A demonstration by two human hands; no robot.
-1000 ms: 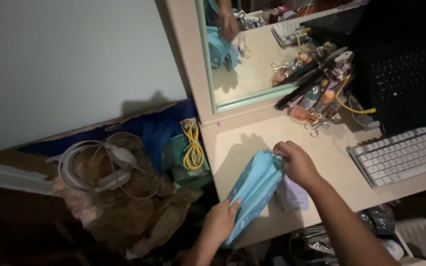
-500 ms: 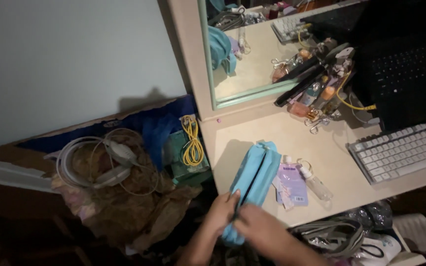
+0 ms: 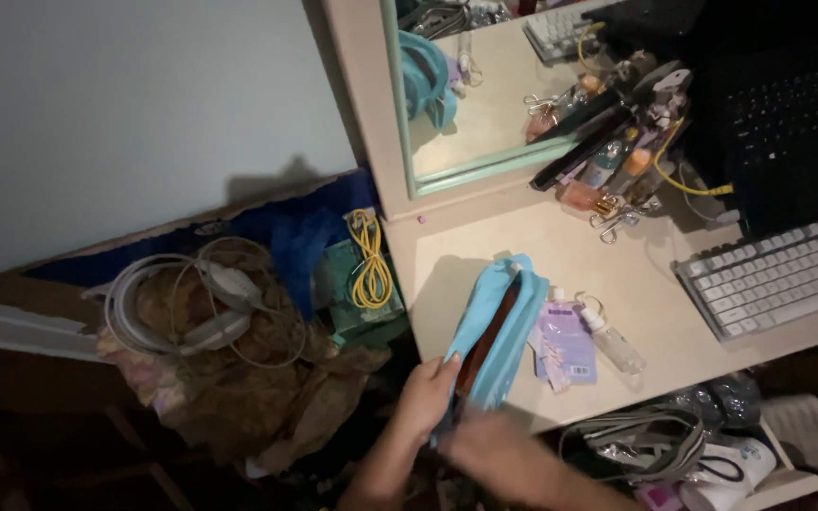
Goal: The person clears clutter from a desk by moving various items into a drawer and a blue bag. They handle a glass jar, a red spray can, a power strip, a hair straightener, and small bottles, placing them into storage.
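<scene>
**Both hands at the near end of a light blue pouch**

At the bottom centre of the frame, the left hand (image 3: 423,397) grips the near left edge of the light blue pouch (image 3: 494,331), its fingers (image 3: 447,364) curled over the rim. The right hand (image 3: 489,454) is blurred at the pouch's near end; it touches the pouch, but how far its fingers are closed cannot be told. The pouch lies lengthwise on the pale surface (image 3: 617,255), its near end over the front edge, its top gaping to show a brown inside. Just beside it, to the right, lie a lilac sachet (image 3: 565,341) and a small clear bottle (image 3: 610,343). Further right sits a white keyboard (image 3: 778,274). To the left, lower down, are white headphones (image 3: 182,308) and a coiled yellow cable (image 3: 369,274). At the top stands a mirror (image 3: 485,104).
</scene>
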